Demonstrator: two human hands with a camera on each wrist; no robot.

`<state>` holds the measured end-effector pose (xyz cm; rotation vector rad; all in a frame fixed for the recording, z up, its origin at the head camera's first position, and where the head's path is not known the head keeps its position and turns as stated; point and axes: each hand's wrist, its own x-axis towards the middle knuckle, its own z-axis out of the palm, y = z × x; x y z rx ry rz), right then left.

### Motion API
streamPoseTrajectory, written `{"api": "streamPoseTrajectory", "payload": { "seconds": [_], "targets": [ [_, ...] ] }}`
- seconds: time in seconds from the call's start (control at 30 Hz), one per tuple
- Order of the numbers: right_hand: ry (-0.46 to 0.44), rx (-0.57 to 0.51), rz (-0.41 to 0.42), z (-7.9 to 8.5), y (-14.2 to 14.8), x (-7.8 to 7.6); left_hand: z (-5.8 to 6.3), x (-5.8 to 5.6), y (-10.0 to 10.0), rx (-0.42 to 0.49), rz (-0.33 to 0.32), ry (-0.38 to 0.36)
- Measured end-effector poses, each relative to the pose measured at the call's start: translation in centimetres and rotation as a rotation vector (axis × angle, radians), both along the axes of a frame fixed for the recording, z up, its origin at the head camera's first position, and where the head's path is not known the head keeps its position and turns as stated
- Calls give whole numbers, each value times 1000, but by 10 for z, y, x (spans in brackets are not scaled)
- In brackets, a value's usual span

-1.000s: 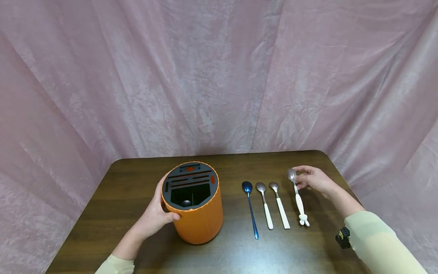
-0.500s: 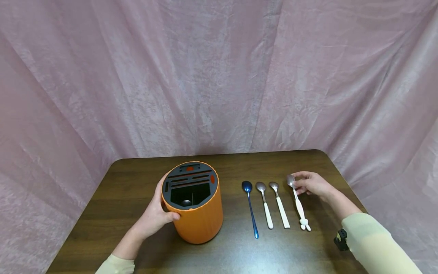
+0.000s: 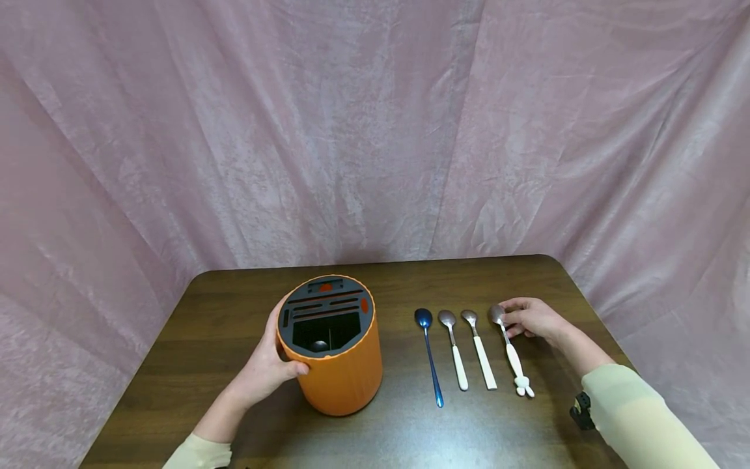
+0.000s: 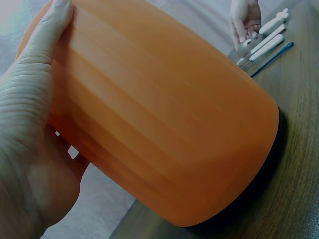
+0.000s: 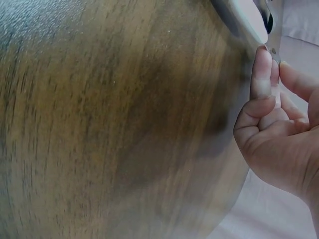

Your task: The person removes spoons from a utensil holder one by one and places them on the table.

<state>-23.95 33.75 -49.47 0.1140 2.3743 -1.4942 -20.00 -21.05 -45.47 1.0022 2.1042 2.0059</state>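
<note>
My left hand (image 3: 266, 368) grips the left side of an orange cylindrical utensil holder (image 3: 348, 384), thumb at its front. The holder has a dark slotted top, and a spoon bowl (image 3: 319, 346) shows inside the large opening. In the left wrist view the thumb (image 4: 42, 45) lies along the orange wall. On the right, my right hand (image 3: 534, 320) pinches a spoon with a white rabbit-tipped handle (image 3: 513, 360) at its neck, just below the bowl. That spoon lies along the table, handle toward me. The right wrist view shows the fingertips (image 5: 263, 62) close to the white handle.
Left of the rabbit spoon lie a spoon with a flat white handle (image 3: 483, 365), one with a rounded white handle (image 3: 459, 368) and a long blue spoon (image 3: 432, 365), roughly side by side. The wooden table (image 3: 193, 339) ends at a pink curtain (image 3: 375, 130).
My right hand has shifted slightly toward me and left. The rabbit spoon has moved down with it, its tip swinging a little right. The left hand and holder have stayed put.
</note>
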Motion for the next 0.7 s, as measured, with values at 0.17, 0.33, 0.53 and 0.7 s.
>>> {"api": "streamPoseTrajectory", "payload": {
  "seconds": [0.17,0.33,0.53,0.7],
  "targets": [
    [-4,16,6,1,-1,3,1,0,1,2,-2,3],
    [-13,46,4,2,-3,3,0,0,0,12,-16,-8],
    [-27,63,-13,3,-4,3,1,0,0,23,-27,-14],
    [-23,61,-11,3,-6,2,2,1,-1,35,-39,-16]
  ]
}}
